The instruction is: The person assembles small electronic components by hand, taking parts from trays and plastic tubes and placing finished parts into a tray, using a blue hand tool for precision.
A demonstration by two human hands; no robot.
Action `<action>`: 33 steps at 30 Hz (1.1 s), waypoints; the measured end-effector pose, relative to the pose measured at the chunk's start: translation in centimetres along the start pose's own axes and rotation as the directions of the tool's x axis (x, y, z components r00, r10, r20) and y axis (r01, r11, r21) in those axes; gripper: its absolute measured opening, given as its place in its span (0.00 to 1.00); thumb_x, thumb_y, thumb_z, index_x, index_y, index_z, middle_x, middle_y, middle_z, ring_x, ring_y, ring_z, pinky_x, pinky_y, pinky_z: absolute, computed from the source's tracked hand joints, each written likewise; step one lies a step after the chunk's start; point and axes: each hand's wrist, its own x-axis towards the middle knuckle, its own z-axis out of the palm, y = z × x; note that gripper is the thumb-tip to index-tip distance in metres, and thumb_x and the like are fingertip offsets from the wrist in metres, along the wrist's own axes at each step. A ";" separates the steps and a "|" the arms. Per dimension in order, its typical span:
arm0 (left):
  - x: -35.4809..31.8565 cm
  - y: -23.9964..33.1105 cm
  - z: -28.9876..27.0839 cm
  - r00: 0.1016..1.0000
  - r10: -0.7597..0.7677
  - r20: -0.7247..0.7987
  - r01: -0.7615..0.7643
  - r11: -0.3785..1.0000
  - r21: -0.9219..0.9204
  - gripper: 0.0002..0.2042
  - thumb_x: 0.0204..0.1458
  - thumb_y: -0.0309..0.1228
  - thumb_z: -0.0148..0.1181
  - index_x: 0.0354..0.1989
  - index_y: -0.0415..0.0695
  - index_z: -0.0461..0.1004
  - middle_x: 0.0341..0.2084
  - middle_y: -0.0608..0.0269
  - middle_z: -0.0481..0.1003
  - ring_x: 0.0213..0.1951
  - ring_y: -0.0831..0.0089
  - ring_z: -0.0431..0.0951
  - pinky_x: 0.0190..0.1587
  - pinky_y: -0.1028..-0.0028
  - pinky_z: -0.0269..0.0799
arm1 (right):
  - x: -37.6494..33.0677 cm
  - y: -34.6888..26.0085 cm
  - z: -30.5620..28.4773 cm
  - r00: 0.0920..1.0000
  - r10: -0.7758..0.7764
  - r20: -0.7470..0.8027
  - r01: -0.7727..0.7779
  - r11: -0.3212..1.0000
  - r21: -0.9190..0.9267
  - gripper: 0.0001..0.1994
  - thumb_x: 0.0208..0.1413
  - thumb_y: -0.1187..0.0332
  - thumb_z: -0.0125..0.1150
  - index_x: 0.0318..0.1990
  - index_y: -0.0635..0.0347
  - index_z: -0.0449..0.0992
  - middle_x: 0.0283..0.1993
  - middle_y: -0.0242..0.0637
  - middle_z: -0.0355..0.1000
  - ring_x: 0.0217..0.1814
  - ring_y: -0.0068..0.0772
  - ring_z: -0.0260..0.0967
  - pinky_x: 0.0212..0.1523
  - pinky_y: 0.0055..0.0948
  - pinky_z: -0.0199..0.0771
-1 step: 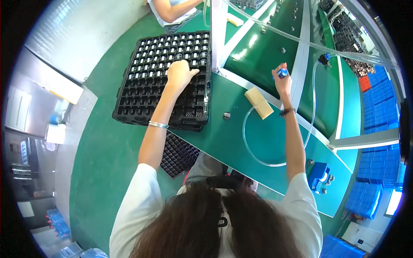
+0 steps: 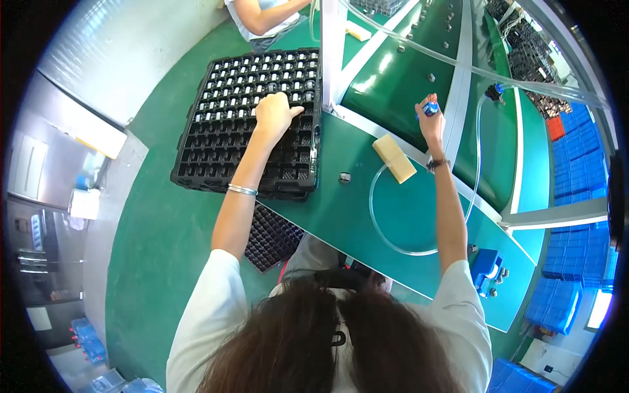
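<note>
My left hand (image 2: 274,112) is closed over the middle of a black compartment tray (image 2: 226,152), its thumb side pointing right. Whatever its fingers hold is hidden beneath the hand. Small metal-and-white parts (image 2: 226,90) fill the tray's far rows, while the near rows show bare pockets. Out to the right, over the edge of the green conveyor, my right hand (image 2: 432,124) grips a small blue object (image 2: 430,108) with a reddish end. Its exact kind is too small to tell. A yellow sponge block (image 2: 394,159) lies on the green table, left of that hand.
A single metal part (image 2: 344,177) sits on the green table (image 2: 334,209). Clear tubing (image 2: 393,243) loops beneath my right forearm. Near the right corner stands a blue dispenser (image 2: 485,270). Several parts ride the conveyor (image 2: 386,85). Another person's arm (image 2: 265,16) shows beyond the tray.
</note>
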 end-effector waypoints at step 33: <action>-16.4 9.9 -1.0 0.848 0.482 0.220 0.497 -0.579 -0.647 0.22 0.58 0.38 0.32 0.51 0.33 0.63 0.31 0.60 0.67 0.29 0.76 0.65 0.34 0.82 0.61 | -19.0 -15.0 -7.6 0.868 0.208 0.450 -0.448 -0.062 0.892 0.12 0.56 0.51 0.47 0.37 0.45 0.65 0.34 0.31 0.68 0.29 0.21 0.62 0.19 0.19 0.54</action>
